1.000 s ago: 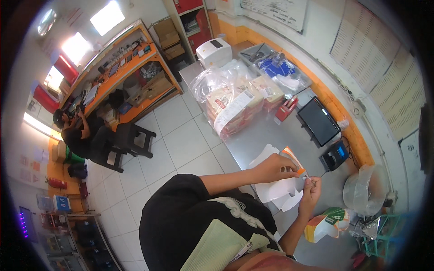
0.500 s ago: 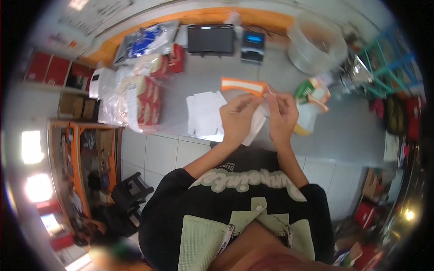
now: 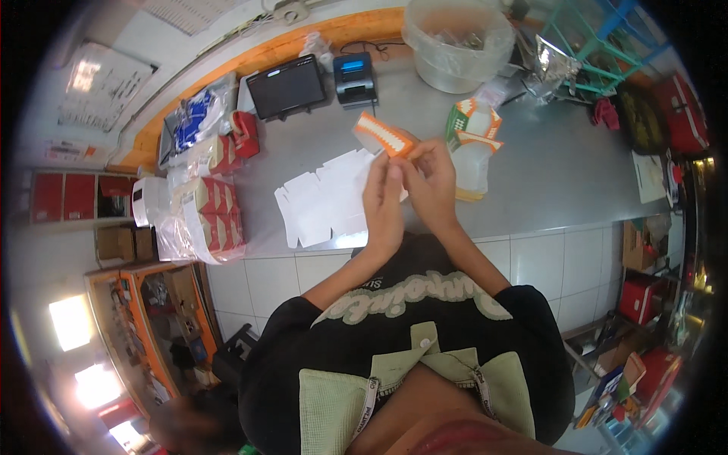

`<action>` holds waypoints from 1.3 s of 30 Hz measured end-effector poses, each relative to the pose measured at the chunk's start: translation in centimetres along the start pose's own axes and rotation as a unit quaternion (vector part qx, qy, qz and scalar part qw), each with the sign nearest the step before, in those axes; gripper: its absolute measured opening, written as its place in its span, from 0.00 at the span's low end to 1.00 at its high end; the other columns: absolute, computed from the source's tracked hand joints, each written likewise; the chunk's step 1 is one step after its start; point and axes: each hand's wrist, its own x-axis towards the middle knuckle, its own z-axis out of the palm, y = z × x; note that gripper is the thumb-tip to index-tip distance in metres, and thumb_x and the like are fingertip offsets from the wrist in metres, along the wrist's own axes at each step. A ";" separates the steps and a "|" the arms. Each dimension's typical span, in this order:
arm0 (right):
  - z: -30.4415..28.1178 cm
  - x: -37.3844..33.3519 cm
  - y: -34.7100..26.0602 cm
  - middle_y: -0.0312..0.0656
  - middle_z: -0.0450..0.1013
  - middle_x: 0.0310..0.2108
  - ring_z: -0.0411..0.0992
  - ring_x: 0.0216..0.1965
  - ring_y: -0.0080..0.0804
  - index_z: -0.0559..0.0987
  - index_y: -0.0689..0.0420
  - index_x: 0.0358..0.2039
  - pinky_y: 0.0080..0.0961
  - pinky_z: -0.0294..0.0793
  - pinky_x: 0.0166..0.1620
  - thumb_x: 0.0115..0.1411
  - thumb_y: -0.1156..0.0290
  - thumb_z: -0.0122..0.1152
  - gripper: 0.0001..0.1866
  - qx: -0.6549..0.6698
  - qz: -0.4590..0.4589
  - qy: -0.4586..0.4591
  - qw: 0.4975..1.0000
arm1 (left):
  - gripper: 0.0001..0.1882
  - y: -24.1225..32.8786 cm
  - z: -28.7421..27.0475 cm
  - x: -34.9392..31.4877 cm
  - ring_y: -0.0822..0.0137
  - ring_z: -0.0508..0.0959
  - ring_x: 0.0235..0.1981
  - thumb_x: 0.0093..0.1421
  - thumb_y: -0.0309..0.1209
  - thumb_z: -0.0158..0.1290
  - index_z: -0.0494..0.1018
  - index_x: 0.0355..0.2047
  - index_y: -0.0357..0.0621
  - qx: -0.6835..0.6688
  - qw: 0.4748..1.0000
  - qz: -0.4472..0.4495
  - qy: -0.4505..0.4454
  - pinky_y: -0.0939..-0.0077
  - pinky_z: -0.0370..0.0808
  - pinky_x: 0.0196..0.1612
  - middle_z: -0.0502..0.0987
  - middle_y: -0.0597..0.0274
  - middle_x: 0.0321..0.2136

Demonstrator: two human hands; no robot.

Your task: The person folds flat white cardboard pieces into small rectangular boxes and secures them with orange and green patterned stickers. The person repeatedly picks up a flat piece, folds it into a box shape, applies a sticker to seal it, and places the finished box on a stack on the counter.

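Above the metal table, an orange-and-white paperboard carton (image 3: 385, 136) slants down to the right, partly folded, its lower end between my fingers. My left hand (image 3: 384, 205) is closed on that end, thumb up against it. My right hand (image 3: 432, 182) grips the same end from the right, its fingertips meeting the left ones. Some of the carton is hidden behind the fingers. Just left of my hands lie flat white carton blanks (image 3: 322, 199) with cut flaps. To the right rests an open carton in green, orange and white (image 3: 472, 148).
Packs of red-and-cream boxes in clear plastic (image 3: 216, 216) stand at the table's left. Along the back are a dark tablet screen (image 3: 287, 87), a small black printer (image 3: 355, 80) and a large translucent tub (image 3: 455, 64). Crumpled foil (image 3: 553, 64) and a teal rack (image 3: 599, 42) sit at the far right.
My hands have drawn closer together, and the carton has gone from nearly level to slanting, its white side panel now showing. The whole view has swung round, shifting the table's things leftward.
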 end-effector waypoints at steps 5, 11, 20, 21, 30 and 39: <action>-3.2 2.5 2.3 0.38 0.77 0.37 0.73 0.34 0.17 0.76 0.61 0.45 0.16 0.73 0.37 0.66 0.76 0.58 0.08 -0.088 0.148 0.028 0.985 | 0.26 0.4 -0.4 0.1 0.64 0.69 0.61 0.72 0.34 0.44 0.60 0.66 0.34 0.050 0.986 -0.115 -0.106 0.76 0.63 0.62 0.70 0.52 0.60; -4.1 3.0 2.7 0.34 0.77 0.36 0.73 0.35 0.16 0.75 0.61 0.44 0.15 0.73 0.39 0.67 0.74 0.58 0.07 -0.004 0.181 0.007 0.983 | 0.14 3.1 -2.8 2.7 0.69 0.75 0.35 0.67 0.36 0.54 0.74 0.40 0.34 0.334 0.908 0.251 0.031 0.73 0.72 0.36 0.78 0.52 0.34; -8.7 0.6 2.5 0.52 0.79 0.41 0.77 0.45 0.45 0.74 0.62 0.53 0.37 0.73 0.51 0.62 0.67 0.62 0.20 -0.331 0.125 -0.251 0.901 | 0.19 0.9 -6.9 4.1 0.74 0.75 0.23 0.68 0.42 0.53 0.77 0.27 0.38 0.342 0.859 0.355 0.139 0.71 0.69 0.26 0.77 0.56 0.21; -9.9 0.4 3.1 0.55 0.78 0.41 0.77 0.47 0.50 0.74 0.62 0.55 0.40 0.72 0.52 0.61 0.67 0.62 0.23 -0.341 0.129 -0.296 0.883 | 0.19 1.2 -6.6 3.8 0.73 0.75 0.23 0.69 0.42 0.50 0.76 0.29 0.37 0.245 0.928 0.261 0.105 0.73 0.70 0.27 0.77 0.58 0.22; -10.7 -0.4 -2.1 0.50 0.79 0.42 0.77 0.44 0.43 0.78 0.59 0.51 0.34 0.73 0.50 0.62 0.67 0.60 0.18 -0.331 0.206 -0.411 0.824 | 0.08 -4.3 -5.9 -0.1 0.69 0.78 0.39 0.54 0.18 0.59 0.72 0.21 0.37 0.149 0.965 0.123 -0.177 0.77 0.74 0.41 0.76 0.54 0.44; -9.8 -1.6 -1.9 0.53 0.79 0.34 0.77 0.33 0.51 0.81 0.51 0.51 0.38 0.76 0.39 0.57 0.76 0.63 0.20 -0.344 0.061 -0.423 0.836 | 0.11 -2.5 -2.1 -1.0 0.68 0.76 0.30 0.53 0.12 0.49 0.71 0.32 0.40 0.312 0.926 0.198 -0.074 0.74 0.72 0.37 0.75 0.60 0.29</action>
